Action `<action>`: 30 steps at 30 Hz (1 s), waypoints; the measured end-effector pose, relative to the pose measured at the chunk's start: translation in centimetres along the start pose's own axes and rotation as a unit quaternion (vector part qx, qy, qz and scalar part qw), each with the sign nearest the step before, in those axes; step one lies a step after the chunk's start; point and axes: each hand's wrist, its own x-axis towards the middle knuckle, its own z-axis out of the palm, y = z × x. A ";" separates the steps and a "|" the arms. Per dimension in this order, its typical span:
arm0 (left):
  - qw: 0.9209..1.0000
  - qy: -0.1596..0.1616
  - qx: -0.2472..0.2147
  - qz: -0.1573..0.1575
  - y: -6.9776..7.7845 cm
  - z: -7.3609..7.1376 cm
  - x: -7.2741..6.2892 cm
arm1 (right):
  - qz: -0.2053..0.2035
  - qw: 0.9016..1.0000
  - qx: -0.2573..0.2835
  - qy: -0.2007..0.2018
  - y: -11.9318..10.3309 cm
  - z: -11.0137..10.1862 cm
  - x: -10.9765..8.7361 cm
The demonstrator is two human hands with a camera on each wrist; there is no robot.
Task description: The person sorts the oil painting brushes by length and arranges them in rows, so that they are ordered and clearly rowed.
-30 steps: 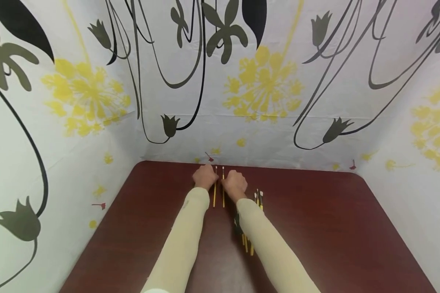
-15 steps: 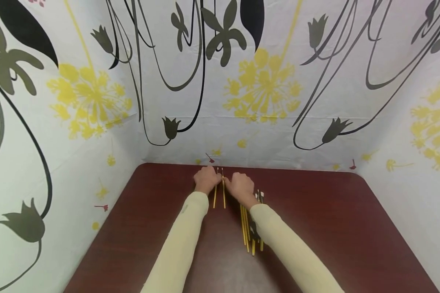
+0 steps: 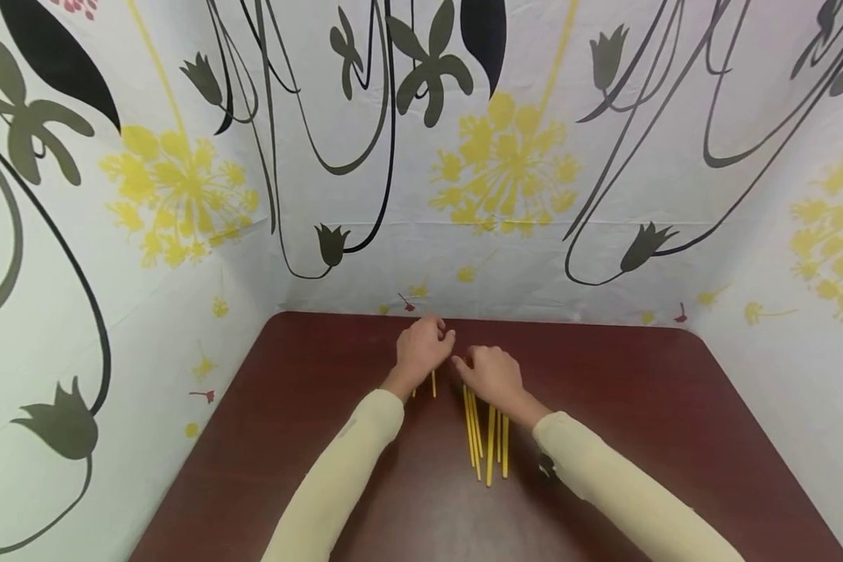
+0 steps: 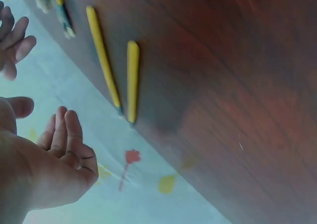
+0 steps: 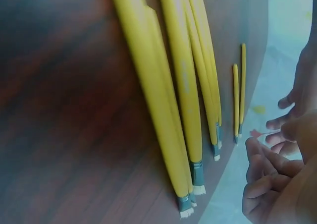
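Note:
My left hand hovers above two thin yellow paintbrushes near the table's far edge, covering most of them in the head view. Its fingers are loosely bent with nothing between them. In the left wrist view these two brushes lie side by side, a small gap between them, apart from the hand. My right hand hangs over the upper ends of a group of yellow paintbrushes, fingers relaxed and holding nothing. The right wrist view shows the group's dark ferrules and pale bristles pointing toward the far edge.
The dark red-brown table has rounded far corners. White sheeting with printed flowers rises behind it and on both sides.
Both hands have come away from the two thin brushes. The left has shifted right over them; the right has moved right and nearer, over the group. The two thin brushes stay on the table.

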 end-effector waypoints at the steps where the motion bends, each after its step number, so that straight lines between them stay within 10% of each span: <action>1: 1.000 -0.010 -0.008 0.000 0.3 0.1 -0.3 | -0.003 1.000 0.001 -0.004 0.2 -0.3 -0.5; 9: 0.996 -0.063 -0.063 0.002 2.0 -0.7 -2.8 | 0.004 1.000 0.011 -0.024 1.6 -1.9 -4.9; 16: 0.994 -0.100 -0.042 0.011 2.6 -1.3 -5.3 | 0.013 0.999 0.025 -0.029 2.5 -2.1 -7.7; 23: 0.979 -0.204 0.000 0.020 2.0 -0.9 -8.2 | 0.012 0.999 0.037 -0.032 2.0 -0.9 -8.9; 30: 0.976 -0.209 0.035 0.051 2.5 -0.4 -8.9 | 0.026 0.999 0.035 -0.027 2.0 -0.6 -9.2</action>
